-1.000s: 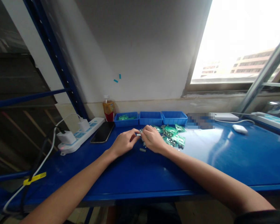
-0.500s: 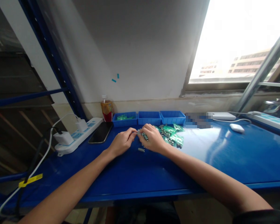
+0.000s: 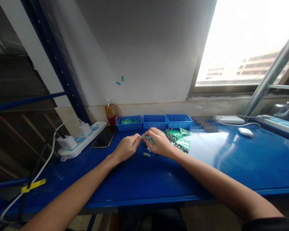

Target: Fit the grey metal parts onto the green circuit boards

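Observation:
My left hand point(image 3: 128, 147) is closed, its thumb and fingertips pinching one end of a small grey metal piece point(image 3: 144, 137). At the other end of that piece are the curled fingers of my right hand point(image 3: 158, 141), closed on it. The exact kind of the piece is too small to make out. Just below my fingers a short silvery metal cylinder point(image 3: 146, 154) lies on the blue tabletop point(image 3: 144, 183). Several small metal parts lie partly hidden under my right hand. Beyond it are green plastic packets point(image 3: 183, 143) among more loose metal parts.
Three blue bins stand along the wall; the left bin point(image 3: 129, 128) holds green packets. A drink bottle point(image 3: 111, 114), a black phone point(image 3: 105, 137) and a white power strip point(image 3: 73, 153) are at left. At right lie a white case point(image 3: 246, 132) and another power strip point(image 3: 283, 126).
The small grey piece between my fingertips shows more plainly, and my right fingers have shifted slightly on it. The camera view has moved a little. The cylinder and packets stay in place.

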Available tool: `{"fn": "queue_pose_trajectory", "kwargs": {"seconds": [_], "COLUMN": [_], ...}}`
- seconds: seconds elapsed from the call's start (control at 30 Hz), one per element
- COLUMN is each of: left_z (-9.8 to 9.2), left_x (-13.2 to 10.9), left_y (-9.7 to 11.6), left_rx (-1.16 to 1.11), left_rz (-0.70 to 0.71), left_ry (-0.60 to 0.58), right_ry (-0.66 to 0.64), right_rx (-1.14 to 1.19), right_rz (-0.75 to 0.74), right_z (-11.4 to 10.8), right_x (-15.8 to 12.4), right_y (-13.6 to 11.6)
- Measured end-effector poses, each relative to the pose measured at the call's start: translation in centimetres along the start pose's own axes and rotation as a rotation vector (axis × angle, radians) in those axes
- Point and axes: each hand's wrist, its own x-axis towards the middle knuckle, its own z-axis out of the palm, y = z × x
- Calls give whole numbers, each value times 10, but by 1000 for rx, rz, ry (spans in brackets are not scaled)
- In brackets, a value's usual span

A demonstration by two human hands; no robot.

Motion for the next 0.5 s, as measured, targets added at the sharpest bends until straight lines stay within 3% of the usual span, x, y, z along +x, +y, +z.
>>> {"fn": "queue_pose_trajectory", "kwargs": {"seconds": [0.17, 0.37, 0.5], "left_z": [0, -6, -9], "left_x": [0, -4, -5], "left_y": [-1, 3, 7], "left_rx": [43, 47, 113], "left_rz": [-36, 120, 204], "left_ry": [-127, -324, -347], "right_ry": [27, 158, 110], "right_rx": [-140, -347, -428], "right_rz": [-5, 356, 497], "right_z": [-2, -3, 0], "right_x": [5, 11, 8], "right_y": [17, 74, 98]}}
